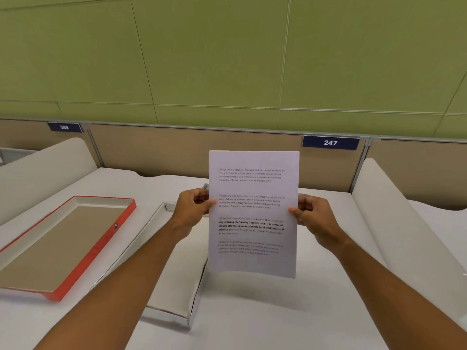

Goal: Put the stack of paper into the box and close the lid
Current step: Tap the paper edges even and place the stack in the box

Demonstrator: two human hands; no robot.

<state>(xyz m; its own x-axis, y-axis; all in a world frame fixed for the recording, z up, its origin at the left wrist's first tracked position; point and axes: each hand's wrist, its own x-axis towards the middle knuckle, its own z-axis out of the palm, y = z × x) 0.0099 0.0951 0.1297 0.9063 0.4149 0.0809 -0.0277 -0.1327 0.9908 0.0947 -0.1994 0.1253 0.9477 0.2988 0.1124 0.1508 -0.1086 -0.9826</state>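
Observation:
I hold a stack of printed white paper (253,213) upright in front of me, above the table. My left hand (193,208) grips its left edge and my right hand (313,213) grips its right edge, thumbs on the front sheet. Below and left of the paper lies the open white box (177,286), partly hidden by my left forearm and by the paper. Its red-edged lid (83,261) rests inside-up on the table to the left, apart from the box.
A white cloth covers the table (278,319). Tan partition panels with number plates 246 (64,127) and 247 (330,142) stand behind, below a green wall. White padded dividers rise at left (45,168) and right (394,218).

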